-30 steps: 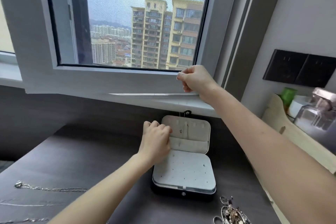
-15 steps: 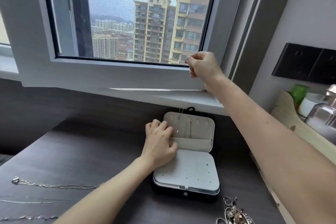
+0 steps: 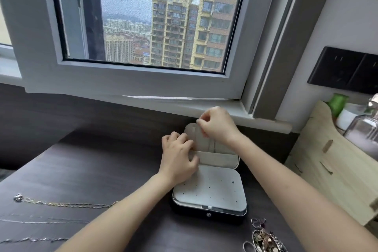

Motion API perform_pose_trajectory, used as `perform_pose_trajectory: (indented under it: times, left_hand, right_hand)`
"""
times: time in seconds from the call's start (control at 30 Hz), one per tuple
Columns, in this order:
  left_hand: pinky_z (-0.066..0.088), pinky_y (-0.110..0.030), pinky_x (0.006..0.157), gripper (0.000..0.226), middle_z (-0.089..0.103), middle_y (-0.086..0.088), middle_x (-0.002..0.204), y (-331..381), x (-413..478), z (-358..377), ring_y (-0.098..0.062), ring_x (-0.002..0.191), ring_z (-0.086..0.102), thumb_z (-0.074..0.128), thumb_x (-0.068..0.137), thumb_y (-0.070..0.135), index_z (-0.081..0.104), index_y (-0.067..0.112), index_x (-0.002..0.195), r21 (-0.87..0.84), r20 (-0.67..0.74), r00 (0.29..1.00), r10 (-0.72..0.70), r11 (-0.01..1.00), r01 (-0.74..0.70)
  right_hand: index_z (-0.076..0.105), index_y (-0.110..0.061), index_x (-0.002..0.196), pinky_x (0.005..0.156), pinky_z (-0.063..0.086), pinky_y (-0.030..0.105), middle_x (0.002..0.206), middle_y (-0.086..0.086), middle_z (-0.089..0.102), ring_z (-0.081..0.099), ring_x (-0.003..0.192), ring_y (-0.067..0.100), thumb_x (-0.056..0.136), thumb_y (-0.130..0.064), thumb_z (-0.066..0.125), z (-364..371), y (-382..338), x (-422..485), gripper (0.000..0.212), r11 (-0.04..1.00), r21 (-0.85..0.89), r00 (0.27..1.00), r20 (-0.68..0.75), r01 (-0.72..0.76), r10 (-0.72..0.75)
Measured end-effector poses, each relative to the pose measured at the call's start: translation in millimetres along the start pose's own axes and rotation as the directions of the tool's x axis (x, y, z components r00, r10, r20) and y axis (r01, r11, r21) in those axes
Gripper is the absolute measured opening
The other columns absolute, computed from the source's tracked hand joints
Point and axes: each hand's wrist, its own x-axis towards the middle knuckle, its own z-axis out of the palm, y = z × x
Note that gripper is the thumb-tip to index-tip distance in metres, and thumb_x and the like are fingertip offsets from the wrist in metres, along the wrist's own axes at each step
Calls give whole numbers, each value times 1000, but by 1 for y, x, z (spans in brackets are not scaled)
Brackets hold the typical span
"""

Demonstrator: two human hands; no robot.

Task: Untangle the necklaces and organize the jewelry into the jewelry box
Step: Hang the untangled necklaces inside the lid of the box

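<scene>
open jewelry box (image 3: 210,190) sits on the dark desk (image 3: 92,170). left hand (image 3: 178,159) presses the lid's left edge; right hand (image 3: 216,125), at 12 o'clock, pinches a thin chain. necklaces (image 3: 61,203) lie at 9 o'clock.

1. Soft, overcast daylight enters through the window (image 3: 155,16), the only visible light source.
2. The dark counter (image 3: 86,170) stays dim, with faint shadows under the forearms.
3. Wide-angle distortion bends the window frame (image 3: 131,82) and the right edge.
4. The glass bottle (image 3: 362,129) shows pale glare; fine detail is soft.
</scene>
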Motion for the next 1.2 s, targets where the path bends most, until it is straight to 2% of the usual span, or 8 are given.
perform_pose_trajectory:
  times: [0.1,0.23,0.33,0.6,0.9,1.0,1.1,1.2]
  left_hand:
    - [21,-28,75,26,54,8,68,2,2,1,-19,72,48,43,72,30,62,17,62,-15,-39,998,-42,999,41]
    - [19,-28,71,16,62,7,73,9,13,-5,-19,72,53,51,79,28,65,19,78,-106,-121,981,-153,984,140]
    - [18,-29,70,25,65,5,81,11,26,-10,-21,80,55,51,81,35,68,19,90,-131,-115,976,-186,977,171]
    - [20,-33,71,23,63,-1,79,13,32,-6,-26,80,56,58,77,38,74,23,75,-101,-71,985,-159,983,152]
    - [11,-32,63,22,59,0,63,25,39,-9,-25,63,53,64,74,34,70,19,60,129,-84,967,-239,960,248]
    - [17,-34,65,24,59,-3,65,36,42,-9,-26,65,52,70,75,31,68,15,59,263,-67,958,-278,921,286]
    - [25,-37,70,29,61,-6,78,44,45,-12,-27,76,51,57,85,34,68,12,69,346,10,941,-338,884,314]
    - [32,-34,64,27,59,-3,64,46,46,-13,-24,63,51,69,74,34,64,14,56,392,3,934,-357,860,327]
  right_hand:
    - [71,-11,92,81,46,33,98,8,70,61,97,29,92,-25,53,16,3,-8,23,982,-182,996,-65,42,-55]
    - [66,-14,108,79,42,32,108,5,68,60,102,27,97,-28,43,27,12,-19,28,947,-314,981,-145,76,-126]
    - [69,-12,103,79,44,35,101,7,71,62,98,28,96,-26,48,33,20,-26,26,981,-188,971,-217,58,-99]
    - [74,-11,96,79,47,33,93,5,73,65,92,23,91,-21,59,39,25,-30,19,990,143,959,-280,-5,46]
    - [72,-7,89,70,43,29,86,8,72,64,86,25,90,-33,59,44,28,-25,29,965,120,888,-377,-234,263]
    - [70,-5,81,64,43,30,81,10,70,63,81,29,89,-31,58,50,26,-20,30,940,125,867,-363,-317,341]
    - [66,-4,70,60,40,30,73,11,67,61,76,29,88,-27,57,52,20,-17,30,919,165,840,-371,-359,395]
    - [65,-5,64,59,32,28,69,10,66,60,73,29,87,-25,56,52,17,-16,32,916,173,830,-388,-363,402]
